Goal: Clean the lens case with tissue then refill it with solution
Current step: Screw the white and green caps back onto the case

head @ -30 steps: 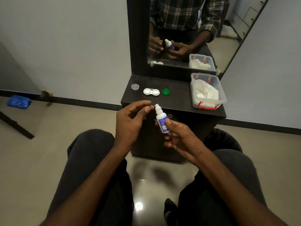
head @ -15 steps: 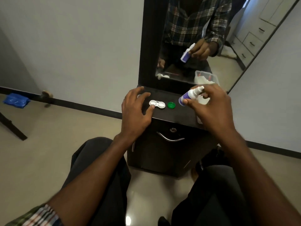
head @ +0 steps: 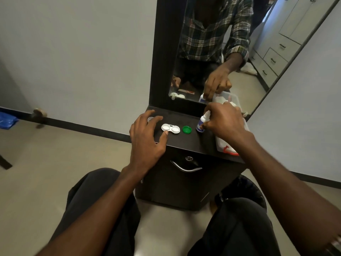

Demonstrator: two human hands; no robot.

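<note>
The white two-well lens case [head: 170, 128] lies open on the dark cabinet top [head: 191, 143]. Its green cap [head: 187, 129] sits just right of it, and a clear cap [head: 150, 119] shows between my left fingers. My left hand [head: 145, 137] hovers spread over the cabinet's left end, thumb tip next to the case. My right hand [head: 223, 122] grips the small white solution bottle [head: 202, 123] with a blue label, standing it upright on the top right of the green cap.
A clear plastic box [head: 224, 147] with red latches and white tissue sits at the cabinet's right end, mostly behind my right arm. A mirror [head: 212, 52] rises behind the top. Below are a drawer with a metal handle [head: 185, 168] and my knees.
My right hand has brought the bottle from tilted in the air down to upright on the cabinet top. My left hand stays spread beside the case.
</note>
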